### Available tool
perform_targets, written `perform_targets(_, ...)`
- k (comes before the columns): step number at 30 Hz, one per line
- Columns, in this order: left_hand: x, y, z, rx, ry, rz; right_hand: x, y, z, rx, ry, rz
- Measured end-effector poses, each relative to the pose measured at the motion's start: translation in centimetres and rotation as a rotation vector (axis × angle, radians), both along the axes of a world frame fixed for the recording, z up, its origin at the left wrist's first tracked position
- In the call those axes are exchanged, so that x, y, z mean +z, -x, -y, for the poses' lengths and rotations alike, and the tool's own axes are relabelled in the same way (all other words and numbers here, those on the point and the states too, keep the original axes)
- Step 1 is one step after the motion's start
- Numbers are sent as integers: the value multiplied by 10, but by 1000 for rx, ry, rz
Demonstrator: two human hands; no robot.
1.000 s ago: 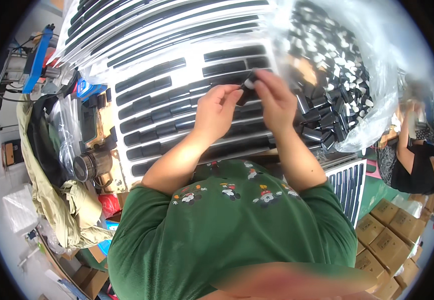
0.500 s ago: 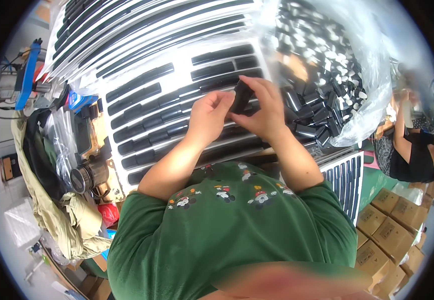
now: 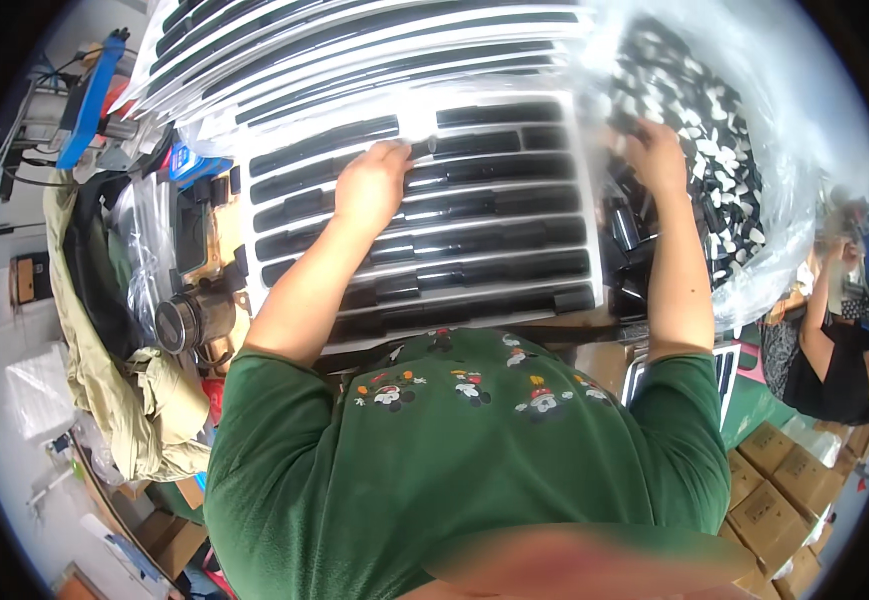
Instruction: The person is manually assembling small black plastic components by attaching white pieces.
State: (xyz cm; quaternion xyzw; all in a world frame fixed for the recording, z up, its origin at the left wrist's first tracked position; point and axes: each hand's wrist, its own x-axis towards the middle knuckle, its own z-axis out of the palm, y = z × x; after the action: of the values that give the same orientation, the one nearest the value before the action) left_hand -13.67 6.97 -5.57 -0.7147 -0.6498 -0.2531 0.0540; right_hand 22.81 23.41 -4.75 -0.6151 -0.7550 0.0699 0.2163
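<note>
Shirt: your green shirt [image 3: 474, 450] with small cartoon prints fills the near edge, from 5 to 8 o'clock.

Cartons: brown cardboard cartons [image 3: 774, 490] are stacked at 4 o'clock, below your right elbow.

Cloth and cup: at 8 o'clock a crumpled khaki cloth [image 3: 104, 330] lies beside a dark metal cup [image 3: 179, 322].

Tray: the white tray [image 3: 579, 215] sits straight ahead at 12 o'clock, its rows filled with slim black parts lying end to end.

Left hand: your left hand [image 3: 369, 188] rests on the tray at about 11 o'clock, fingers pinched shut on a small black piece [image 3: 422, 148] that points right, touching the second row from the top.

Right hand: your right hand [image 3: 654, 160] reaches to 1 o'clock, into the clear plastic bag [image 3: 814, 200] of loose black pieces [image 3: 699, 120]. Its fingers curl down among them; you cannot tell whether they have closed on one.

Far stack: more white trays [image 3: 354, 45] under clear film lie beyond, at 11 to 12 o'clock.

Other person: someone in a black top [image 3: 839, 360] sits at 3 o'clock, well apart from your hands.
</note>
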Motion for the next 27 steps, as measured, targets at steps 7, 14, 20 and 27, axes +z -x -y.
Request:
perform_targets(7,-2,0,2,8,4,1,-5,4,-5,92,7,85)
perform_targets(14,4,1,0,-19,130,12,26,-2,3,-95,26,-139)
perform_targets(20,14,6,-9,38,83,139,35,-16,25,-96,67,-489)
perform_targets(27,15,56,-46,51,265,-89,32,10,62,83,177,-960)
